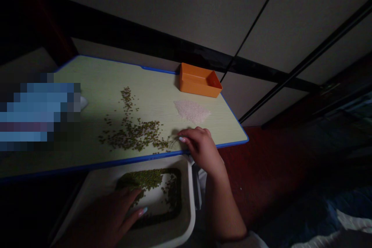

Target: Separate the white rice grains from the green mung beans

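Along the near edge of the pale green, blue-rimmed table (pixel 95 81), small green beans (pixel 135 135) lie in a loose patch, its long axis running roughly with that edge, leftward from my right hand (pixel 202 145). That hand is the nearer, low at the patch's right end, its thumb and fingertips close together; I cannot tell whether they pinch anything. Just beyond it lies a pale heap of white grains (pixel 192 111). Below the edge, my left hand (pixel 117 209) reaches into a white rectangular basin (pixel 192 201), thumb and fingers parted, beside more green beans (pixel 148 178).
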`<action>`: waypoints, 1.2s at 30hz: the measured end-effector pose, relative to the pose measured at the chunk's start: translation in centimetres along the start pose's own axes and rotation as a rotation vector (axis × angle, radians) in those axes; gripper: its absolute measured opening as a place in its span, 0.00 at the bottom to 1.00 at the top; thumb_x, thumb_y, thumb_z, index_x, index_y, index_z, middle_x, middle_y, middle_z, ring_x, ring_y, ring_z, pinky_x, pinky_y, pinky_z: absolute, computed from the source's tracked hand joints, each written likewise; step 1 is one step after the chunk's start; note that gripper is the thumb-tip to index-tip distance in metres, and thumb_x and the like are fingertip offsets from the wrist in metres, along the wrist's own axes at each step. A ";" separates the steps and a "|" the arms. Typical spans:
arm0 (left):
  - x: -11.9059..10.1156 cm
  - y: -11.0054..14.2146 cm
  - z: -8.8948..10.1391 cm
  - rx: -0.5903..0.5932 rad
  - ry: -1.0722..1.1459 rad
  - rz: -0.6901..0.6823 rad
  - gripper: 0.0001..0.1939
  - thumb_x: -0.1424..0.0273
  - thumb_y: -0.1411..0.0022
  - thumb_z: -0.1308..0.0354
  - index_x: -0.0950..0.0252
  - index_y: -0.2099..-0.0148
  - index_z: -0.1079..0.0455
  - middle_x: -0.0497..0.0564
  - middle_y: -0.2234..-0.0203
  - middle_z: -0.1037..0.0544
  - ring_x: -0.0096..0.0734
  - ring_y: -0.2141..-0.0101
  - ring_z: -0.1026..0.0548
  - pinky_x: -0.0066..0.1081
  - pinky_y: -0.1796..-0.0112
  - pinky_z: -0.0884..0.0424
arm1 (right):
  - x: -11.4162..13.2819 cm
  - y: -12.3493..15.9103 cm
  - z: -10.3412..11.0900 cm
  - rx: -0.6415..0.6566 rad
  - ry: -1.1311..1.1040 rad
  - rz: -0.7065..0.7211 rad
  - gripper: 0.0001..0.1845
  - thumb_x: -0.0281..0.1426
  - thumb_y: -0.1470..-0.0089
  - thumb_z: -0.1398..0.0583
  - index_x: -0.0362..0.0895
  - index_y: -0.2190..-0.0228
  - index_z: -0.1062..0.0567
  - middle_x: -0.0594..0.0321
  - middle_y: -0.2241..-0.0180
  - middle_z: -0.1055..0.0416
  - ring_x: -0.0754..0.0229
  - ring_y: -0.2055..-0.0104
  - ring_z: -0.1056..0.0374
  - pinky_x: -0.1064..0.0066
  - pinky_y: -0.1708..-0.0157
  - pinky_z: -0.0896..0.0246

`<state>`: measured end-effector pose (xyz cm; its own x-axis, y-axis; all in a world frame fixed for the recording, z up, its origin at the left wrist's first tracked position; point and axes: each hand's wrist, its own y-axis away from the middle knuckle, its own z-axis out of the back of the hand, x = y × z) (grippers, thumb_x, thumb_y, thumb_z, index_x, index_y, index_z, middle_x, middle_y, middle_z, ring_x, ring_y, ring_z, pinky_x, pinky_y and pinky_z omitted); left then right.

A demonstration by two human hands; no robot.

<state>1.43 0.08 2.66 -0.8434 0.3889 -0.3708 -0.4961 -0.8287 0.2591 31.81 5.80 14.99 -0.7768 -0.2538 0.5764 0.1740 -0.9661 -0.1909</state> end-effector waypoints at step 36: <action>-0.5 0.0 0.3 0.018 0.066 0.031 0.26 0.56 0.28 0.43 0.54 0.37 0.14 0.58 0.41 0.08 0.56 0.42 0.10 0.52 0.40 0.15 | 1.0 -0.4 -0.9 0.022 -0.008 0.032 0.14 0.25 0.26 0.36 0.52 0.50 0.12 0.58 0.49 0.10 0.48 0.46 0.21 0.56 0.43 0.39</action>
<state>1.78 0.02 3.11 -0.8429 0.3353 -0.4207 -0.4743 -0.8323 0.2870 30.44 5.97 14.96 -0.7658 -0.2848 0.5766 0.2120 -0.9583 -0.1918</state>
